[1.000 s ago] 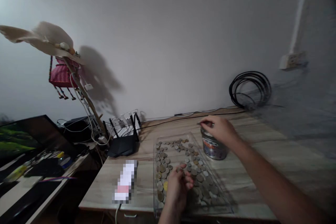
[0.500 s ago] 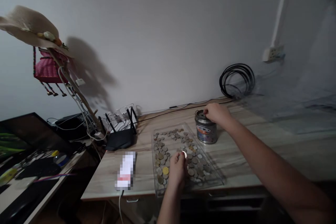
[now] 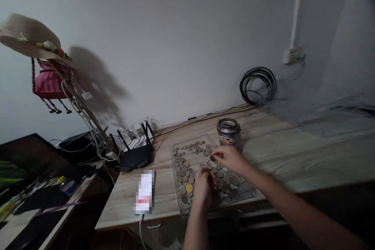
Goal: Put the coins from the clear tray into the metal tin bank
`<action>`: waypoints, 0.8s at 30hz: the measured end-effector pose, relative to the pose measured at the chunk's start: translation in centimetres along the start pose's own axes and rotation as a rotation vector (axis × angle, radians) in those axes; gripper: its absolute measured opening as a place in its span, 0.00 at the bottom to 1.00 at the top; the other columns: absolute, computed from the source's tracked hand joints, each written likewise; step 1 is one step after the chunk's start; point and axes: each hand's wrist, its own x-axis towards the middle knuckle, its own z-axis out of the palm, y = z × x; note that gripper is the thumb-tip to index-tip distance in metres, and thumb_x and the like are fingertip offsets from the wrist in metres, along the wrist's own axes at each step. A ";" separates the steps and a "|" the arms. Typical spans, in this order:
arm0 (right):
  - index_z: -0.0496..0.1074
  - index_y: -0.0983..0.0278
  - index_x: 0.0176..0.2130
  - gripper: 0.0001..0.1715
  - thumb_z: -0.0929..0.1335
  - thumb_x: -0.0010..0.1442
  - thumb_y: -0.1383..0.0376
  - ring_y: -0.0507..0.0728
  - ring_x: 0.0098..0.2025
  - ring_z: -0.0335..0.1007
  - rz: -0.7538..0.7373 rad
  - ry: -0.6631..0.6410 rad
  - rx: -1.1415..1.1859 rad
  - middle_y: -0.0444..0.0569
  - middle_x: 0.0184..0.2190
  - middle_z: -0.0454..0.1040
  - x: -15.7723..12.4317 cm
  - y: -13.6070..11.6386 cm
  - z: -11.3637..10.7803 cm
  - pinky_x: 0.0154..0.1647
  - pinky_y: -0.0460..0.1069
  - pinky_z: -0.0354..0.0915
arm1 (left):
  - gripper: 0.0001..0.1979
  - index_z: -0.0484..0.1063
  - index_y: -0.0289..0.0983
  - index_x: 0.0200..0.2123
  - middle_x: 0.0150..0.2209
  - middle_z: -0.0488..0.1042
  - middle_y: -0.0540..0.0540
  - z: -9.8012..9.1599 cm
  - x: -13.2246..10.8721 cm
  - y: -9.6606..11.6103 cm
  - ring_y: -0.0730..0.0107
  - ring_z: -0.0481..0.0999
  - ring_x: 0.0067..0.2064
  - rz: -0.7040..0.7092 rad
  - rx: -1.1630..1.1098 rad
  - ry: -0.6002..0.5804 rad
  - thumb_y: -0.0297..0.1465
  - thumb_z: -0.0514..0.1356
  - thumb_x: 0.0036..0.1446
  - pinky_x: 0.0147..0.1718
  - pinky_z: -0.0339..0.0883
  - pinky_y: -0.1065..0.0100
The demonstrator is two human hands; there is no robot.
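A shallow clear tray (image 3: 179, 193) of loose coins (image 3: 182, 172), mostly silver with some golden ones, lies on the table. My left hand (image 3: 204, 187) is over its near middle, fingers curled around what looks like a coin at the fingertips. My right hand (image 3: 230, 159) is just in front of the tin, its fingertips pinched together low over the coins at the tray's right side. Whether a coin sits in that pinch is hidden. The metal tin (image 3: 228, 131), with a slot in its lid and a printed label, stands upright behind my right hand, which covers its lower part.
Left of the tray lies a blurred-out phone (image 3: 144, 192) on a white cable. A black router (image 3: 136, 158) stands behind it. Coiled black cable (image 3: 258, 86) leans against the wall. Clear plastic sheeting (image 3: 316, 113) covers the right back of the table (image 3: 281, 156).
My right hand has left the tin's lid and come down and toward me, over the coins. My left hand stays above the tray. The view has shifted slightly.
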 end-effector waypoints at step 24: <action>0.74 0.62 0.35 0.15 0.62 0.54 0.60 0.55 0.32 0.65 -0.107 -0.115 -0.147 0.50 0.32 0.75 2.3 -0.4 -1.9 0.32 0.48 0.59 | 0.19 0.58 0.38 0.29 0.23 0.73 0.49 -0.2 0.1 0.1 0.77 0.67 0.17 0.025 0.058 -0.059 0.46 0.59 0.44 0.14 0.49 0.77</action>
